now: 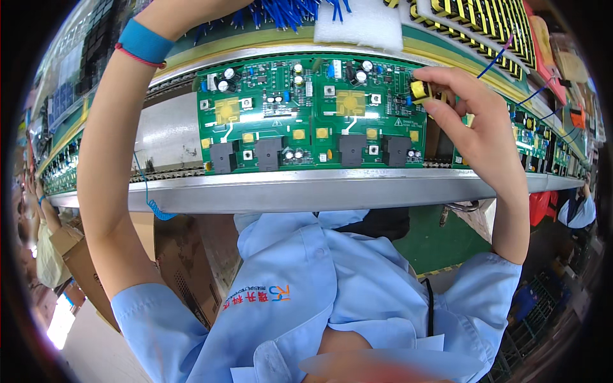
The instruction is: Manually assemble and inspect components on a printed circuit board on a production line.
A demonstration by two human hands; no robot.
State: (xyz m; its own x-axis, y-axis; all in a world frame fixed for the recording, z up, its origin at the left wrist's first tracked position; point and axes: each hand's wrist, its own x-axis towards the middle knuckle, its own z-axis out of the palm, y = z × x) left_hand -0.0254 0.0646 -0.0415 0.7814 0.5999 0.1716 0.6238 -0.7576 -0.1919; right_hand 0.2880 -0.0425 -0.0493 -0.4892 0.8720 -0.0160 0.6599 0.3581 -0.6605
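My right hand [476,105] holds a small yellow-and-black transformer [419,89] between thumb and fingers, over the right end of a green circuit board panel [306,131]. Black relays, capacitors and square yellow patches sit on that panel. My left arm, with a blue wrist strap [145,42], reaches across the line to the far side. Only the base of my left hand [191,7] shows at the top edge, beside a bundle of blue wires [274,14]; its fingers lie out of sight.
The panel lies on a conveyor with a metal front rail [287,191]. Behind it are a white foam sheet [359,29] and rows of yellow-and-black transformers [482,25]. A coiled blue cord [156,209] hangs by the rail. Cardboard boxes [185,262] stand below left.
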